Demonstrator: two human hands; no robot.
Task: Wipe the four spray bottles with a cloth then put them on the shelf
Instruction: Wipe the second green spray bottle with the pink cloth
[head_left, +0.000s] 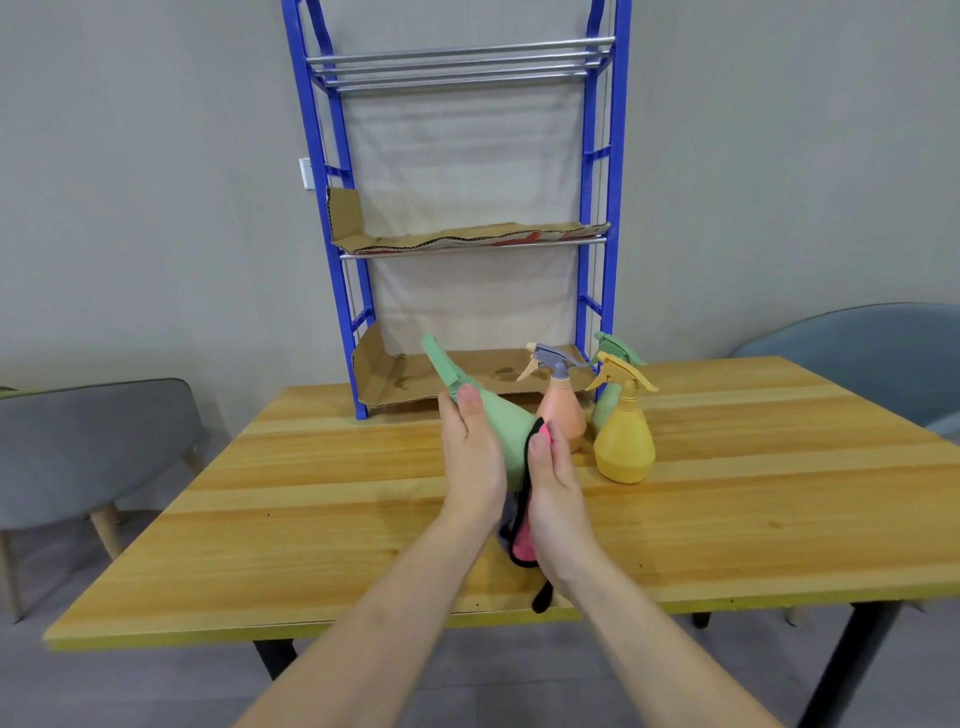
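Wiping step: left hand (470, 460) grips tilted green bottle (501, 423) above table (311, 493) ctr; right hand (553, 486) presses pink cloth (522, 543) to its side. Next, prob: finish wipe, stand it upright on far shelf (467, 248).

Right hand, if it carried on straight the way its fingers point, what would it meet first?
Probably the orange spray bottle just beyond the right hand, which holds the pink cloth on the tilted green bottle; depth is unclear.

Standing bottles (623, 441) seemingly block the lower shelf's (483, 364) right side.
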